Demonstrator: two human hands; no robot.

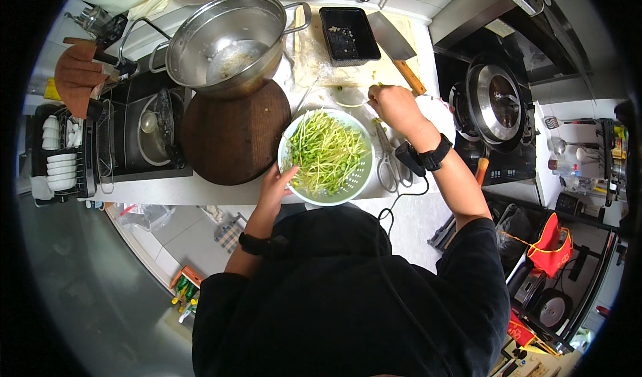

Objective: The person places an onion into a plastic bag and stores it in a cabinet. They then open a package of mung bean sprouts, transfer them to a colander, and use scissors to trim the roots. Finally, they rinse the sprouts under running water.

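Green sprouts (328,151) fill a pale green plastic colander (367,176) at the counter's front edge. My left hand (275,186) grips the colander's left rim, thumb over the top. My right hand (397,107) is closed above the counter, beyond the colander's upper right; its fingertips meet the edge of a small pale round dish or lid (351,98), and whether they hold it I cannot tell. Kitchen scissors (386,169) lie right of the colander. A white plate (437,114) is partly hidden behind my right wrist.
A large steel pot (228,46) overlaps a round wooden board (235,136) on the left. Beyond my right hand, a cleaver (393,36) and a black plastic tray (349,38) rest on a cutting board (311,71). A lidded wok (496,104) stands on the stove. A black cable (401,195) hangs near my right forearm.
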